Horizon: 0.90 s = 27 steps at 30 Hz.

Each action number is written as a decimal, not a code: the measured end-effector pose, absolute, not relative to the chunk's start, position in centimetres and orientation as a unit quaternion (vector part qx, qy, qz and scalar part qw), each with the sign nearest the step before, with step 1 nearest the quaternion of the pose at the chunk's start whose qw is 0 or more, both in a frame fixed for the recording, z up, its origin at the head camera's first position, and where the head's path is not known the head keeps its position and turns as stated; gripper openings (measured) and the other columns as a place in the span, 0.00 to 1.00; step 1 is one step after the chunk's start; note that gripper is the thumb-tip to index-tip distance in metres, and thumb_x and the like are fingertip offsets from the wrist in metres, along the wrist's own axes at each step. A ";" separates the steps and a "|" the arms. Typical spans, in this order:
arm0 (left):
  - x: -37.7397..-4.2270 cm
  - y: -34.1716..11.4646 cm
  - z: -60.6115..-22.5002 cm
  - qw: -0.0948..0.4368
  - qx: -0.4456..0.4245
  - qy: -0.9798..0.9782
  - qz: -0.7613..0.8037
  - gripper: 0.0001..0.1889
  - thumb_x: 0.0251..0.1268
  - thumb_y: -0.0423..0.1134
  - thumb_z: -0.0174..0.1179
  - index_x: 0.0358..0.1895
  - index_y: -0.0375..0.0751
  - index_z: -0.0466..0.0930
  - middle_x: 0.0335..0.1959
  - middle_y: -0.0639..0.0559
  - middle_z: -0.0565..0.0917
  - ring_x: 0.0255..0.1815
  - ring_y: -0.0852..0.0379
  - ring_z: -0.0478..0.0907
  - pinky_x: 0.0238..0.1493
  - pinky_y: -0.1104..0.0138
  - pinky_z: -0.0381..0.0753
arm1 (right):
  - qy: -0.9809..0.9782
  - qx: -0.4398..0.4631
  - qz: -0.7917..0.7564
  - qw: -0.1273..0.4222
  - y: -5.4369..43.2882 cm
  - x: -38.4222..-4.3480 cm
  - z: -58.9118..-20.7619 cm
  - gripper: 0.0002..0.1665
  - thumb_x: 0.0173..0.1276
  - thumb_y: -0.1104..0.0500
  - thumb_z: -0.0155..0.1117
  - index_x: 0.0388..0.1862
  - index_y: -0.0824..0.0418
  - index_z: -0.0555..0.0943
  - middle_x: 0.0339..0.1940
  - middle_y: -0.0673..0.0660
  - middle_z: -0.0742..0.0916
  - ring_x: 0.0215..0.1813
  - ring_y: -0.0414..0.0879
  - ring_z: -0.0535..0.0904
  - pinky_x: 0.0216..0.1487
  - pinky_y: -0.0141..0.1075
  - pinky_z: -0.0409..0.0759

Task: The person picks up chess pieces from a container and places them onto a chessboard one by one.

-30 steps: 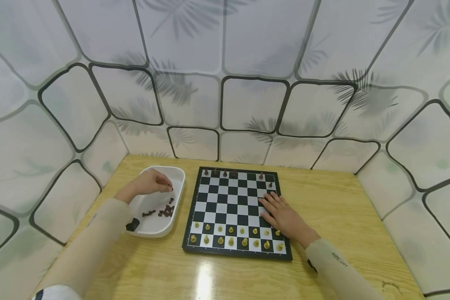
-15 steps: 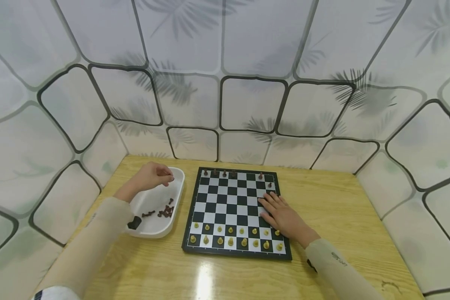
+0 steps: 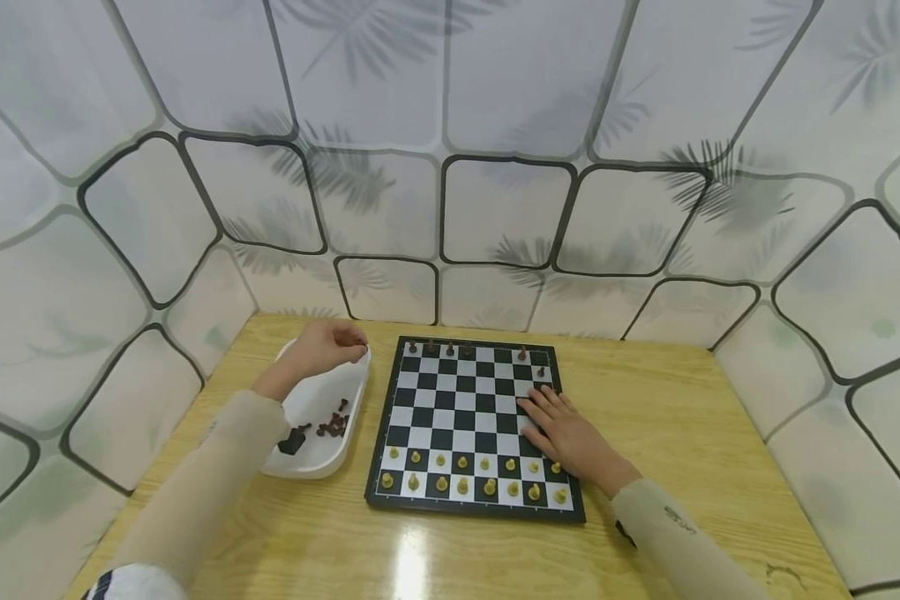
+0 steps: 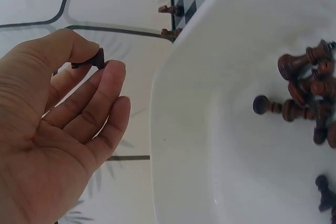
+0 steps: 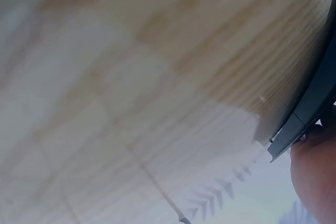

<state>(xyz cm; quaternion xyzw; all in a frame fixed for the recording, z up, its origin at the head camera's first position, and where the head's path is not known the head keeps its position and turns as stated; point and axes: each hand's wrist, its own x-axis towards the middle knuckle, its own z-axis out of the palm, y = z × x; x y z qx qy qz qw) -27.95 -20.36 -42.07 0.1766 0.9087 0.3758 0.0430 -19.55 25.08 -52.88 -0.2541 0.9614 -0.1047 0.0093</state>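
My left hand (image 3: 318, 346) is over the far right rim of a white plastic tub (image 3: 315, 471). It pinches a dark brown chess piece (image 4: 98, 57) between thumb and fingers; which piece it is I cannot tell. Several dark pieces (image 3: 337, 425) lie loose in the tub. To the right is a black-and-white chessboard (image 3: 453, 421), with yellow pieces (image 3: 462, 483) in two rows on the near side. A few dark pieces (image 3: 450, 349) stand along the far row, and one dark pawn (image 3: 542, 372) in front. My right hand (image 3: 570, 433) rests on the board's right edge, fingers extended.
Both the tub and the board are on a wooden table (image 3: 675, 400). A patterned cloth wall (image 3: 510, 208) encloses its back and sides. In the right wrist view the board's dark edge (image 5: 310, 103) is close to the camera.
My left hand has moved right and away from me, from above the tub's inside to its far right rim, still pinching the chess piece. The right hand has stayed where it was.
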 end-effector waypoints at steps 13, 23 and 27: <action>-29.3 -16.1 -41.9 0.058 0.194 0.905 0.375 0.09 0.70 0.39 0.67 0.47 0.39 0.88 0.39 0.47 0.92 0.38 0.54 0.87 0.43 0.59 0.84 | 0.962 -0.252 -0.106 0.012 25.1 -19.5 -53.1 0.37 0.85 0.39 0.49 0.82 0.59 0.67 0.84 0.65 0.68 0.86 0.66 0.57 0.83 0.62 0.56; -30.2 -12.5 -41.8 0.074 0.208 0.893 0.393 0.12 0.69 0.37 0.68 0.49 0.35 0.89 0.41 0.45 0.92 0.39 0.55 0.88 0.42 0.62 0.85 | 0.962 -0.253 -0.102 0.010 25.1 -19.6 -53.1 0.37 0.85 0.40 0.49 0.82 0.59 0.67 0.84 0.65 0.68 0.86 0.65 0.57 0.83 0.62 0.57; -30.4 -11.0 -41.9 0.074 0.216 0.887 0.402 0.14 0.69 0.37 0.67 0.51 0.32 0.88 0.43 0.43 0.92 0.40 0.52 0.88 0.43 0.61 0.87 | 0.962 -0.253 -0.102 0.009 25.1 -19.6 -53.1 0.37 0.85 0.39 0.49 0.82 0.59 0.67 0.84 0.65 0.68 0.86 0.65 0.57 0.83 0.62 0.57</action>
